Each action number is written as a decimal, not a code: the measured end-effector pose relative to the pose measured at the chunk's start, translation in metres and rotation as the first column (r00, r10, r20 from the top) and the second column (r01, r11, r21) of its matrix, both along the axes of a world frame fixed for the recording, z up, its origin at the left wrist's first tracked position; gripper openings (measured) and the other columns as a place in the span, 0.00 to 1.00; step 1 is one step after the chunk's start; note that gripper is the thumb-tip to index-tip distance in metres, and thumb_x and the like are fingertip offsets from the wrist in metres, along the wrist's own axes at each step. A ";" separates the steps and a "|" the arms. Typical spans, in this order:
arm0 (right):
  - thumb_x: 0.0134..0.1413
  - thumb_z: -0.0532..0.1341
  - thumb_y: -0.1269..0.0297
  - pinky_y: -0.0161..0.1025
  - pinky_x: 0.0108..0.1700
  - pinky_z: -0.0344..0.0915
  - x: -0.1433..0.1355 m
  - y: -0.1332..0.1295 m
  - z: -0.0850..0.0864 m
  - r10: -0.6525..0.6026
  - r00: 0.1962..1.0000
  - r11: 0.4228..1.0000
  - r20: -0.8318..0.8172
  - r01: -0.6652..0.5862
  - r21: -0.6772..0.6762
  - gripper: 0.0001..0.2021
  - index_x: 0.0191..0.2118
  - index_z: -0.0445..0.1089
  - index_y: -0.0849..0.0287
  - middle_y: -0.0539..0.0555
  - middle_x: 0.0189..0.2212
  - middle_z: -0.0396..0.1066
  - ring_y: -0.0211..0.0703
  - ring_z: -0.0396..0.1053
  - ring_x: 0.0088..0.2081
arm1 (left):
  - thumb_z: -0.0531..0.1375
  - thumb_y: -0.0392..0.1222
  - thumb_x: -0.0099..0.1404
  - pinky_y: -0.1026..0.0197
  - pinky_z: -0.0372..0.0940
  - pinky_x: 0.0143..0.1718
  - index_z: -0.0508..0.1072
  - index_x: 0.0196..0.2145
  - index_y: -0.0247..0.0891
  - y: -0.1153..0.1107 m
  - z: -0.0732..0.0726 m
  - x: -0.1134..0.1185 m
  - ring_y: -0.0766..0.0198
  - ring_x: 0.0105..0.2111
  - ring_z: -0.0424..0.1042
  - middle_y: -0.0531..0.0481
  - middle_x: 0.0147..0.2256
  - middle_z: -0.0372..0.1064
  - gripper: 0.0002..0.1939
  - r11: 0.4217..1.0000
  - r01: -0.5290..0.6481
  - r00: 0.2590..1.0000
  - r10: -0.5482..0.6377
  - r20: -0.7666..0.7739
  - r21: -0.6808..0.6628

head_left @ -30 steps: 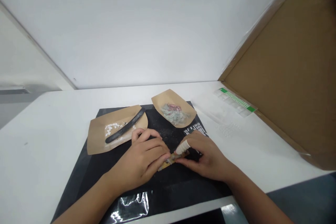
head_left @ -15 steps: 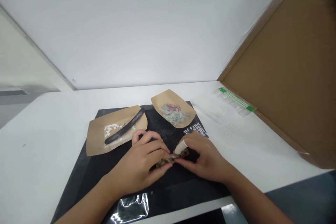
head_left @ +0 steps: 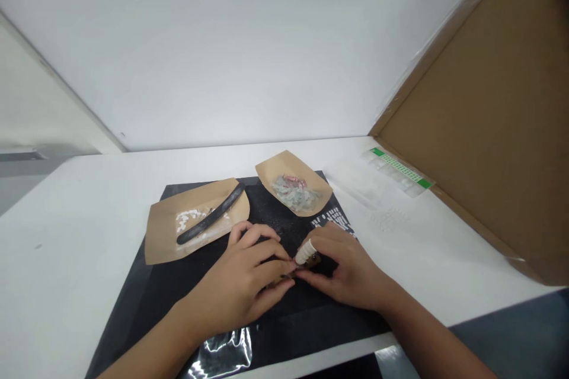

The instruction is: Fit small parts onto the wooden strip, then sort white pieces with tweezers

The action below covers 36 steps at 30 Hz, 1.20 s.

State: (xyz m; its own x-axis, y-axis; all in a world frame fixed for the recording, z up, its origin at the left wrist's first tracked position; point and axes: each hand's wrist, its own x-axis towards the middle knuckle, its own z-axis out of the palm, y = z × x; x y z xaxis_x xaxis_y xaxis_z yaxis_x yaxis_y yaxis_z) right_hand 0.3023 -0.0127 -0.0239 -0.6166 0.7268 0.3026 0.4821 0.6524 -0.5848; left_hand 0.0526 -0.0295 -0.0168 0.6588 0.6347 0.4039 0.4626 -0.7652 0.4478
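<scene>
Fingers of my left hand and right hand clamp a small piece, lower centre; it shows less than a moment ago, mostly covered.

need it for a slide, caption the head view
Left hand and right hand meet at a small piece over a black mat near a curved strip on brown paper.

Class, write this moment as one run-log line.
left hand: holding small piece | right hand: same piece | black curved bar: on left brown paper
</scene>
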 end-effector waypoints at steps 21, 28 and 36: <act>0.62 0.68 0.65 0.44 0.46 0.62 0.002 0.006 0.000 0.120 0.992 0.977 -0.026 -0.114 0.178 0.03 0.39 0.73 0.54 0.49 0.38 0.78 0.43 0.74 0.42 | 0.63 0.39 0.72 0.45 0.50 0.50 0.76 0.34 0.40 -0.003 -0.006 0.012 0.58 0.44 0.69 0.53 0.39 0.78 0.07 0.997 -0.069 0.996 0.067 0.057 0.046; 0.57 0.72 0.62 0.42 0.44 0.66 0.005 0.000 0.001 0.048 0.989 0.984 -0.141 -0.023 0.179 0.21 0.54 0.67 0.53 0.49 0.36 0.81 0.42 0.74 0.37 | 0.61 0.38 0.72 0.45 0.50 0.51 0.77 0.40 0.41 -0.003 -0.007 0.010 0.56 0.46 0.69 0.52 0.40 0.77 0.04 0.997 -0.057 0.998 0.056 0.020 0.054; 0.68 0.61 0.69 0.42 0.41 0.65 0.010 0.001 -0.003 0.035 0.989 0.976 -0.143 -0.004 0.216 0.09 0.51 0.71 0.54 0.51 0.35 0.81 0.42 0.73 0.33 | 0.60 0.38 0.73 0.43 0.49 0.52 0.77 0.40 0.42 -0.004 -0.006 0.009 0.56 0.47 0.69 0.52 0.41 0.78 0.05 0.997 -0.063 0.998 0.063 0.016 0.045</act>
